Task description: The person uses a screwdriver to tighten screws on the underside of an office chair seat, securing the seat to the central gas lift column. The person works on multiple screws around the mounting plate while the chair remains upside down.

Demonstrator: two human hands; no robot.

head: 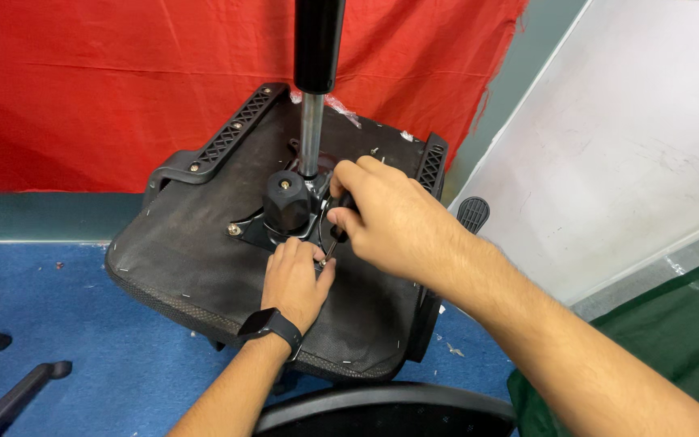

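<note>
An upturned office-chair seat covered in black fabric (196, 259) lies tilted on a blue carpeted floor (82, 324), its underside facing the camera. At its middle is a black metal mechanism plate (256, 231) carrying a round black knob (286, 202), and from it a shiny steel gas-lift column with a black upper cylinder (315, 48) rises straight up and out of the top of the view.

The person's right hand (394, 222) has its grip closed around the black handle of a screwdriver (340, 217), whose thin shaft slants down to the plate just right of the knob. The left hand (294, 279), wearing a black wristwatch (273, 325), rests on the seat fabric just below the plate; its fingertips pinch the lower end of the shaft, steadying the tip.

Black plastic armrest brackets (232, 133) run along the seat's far edges. A red cloth (123, 81) hangs behind, a white board (633, 146) leans at the right, and a green cloth (681, 340) lies at the lower right.
</note>
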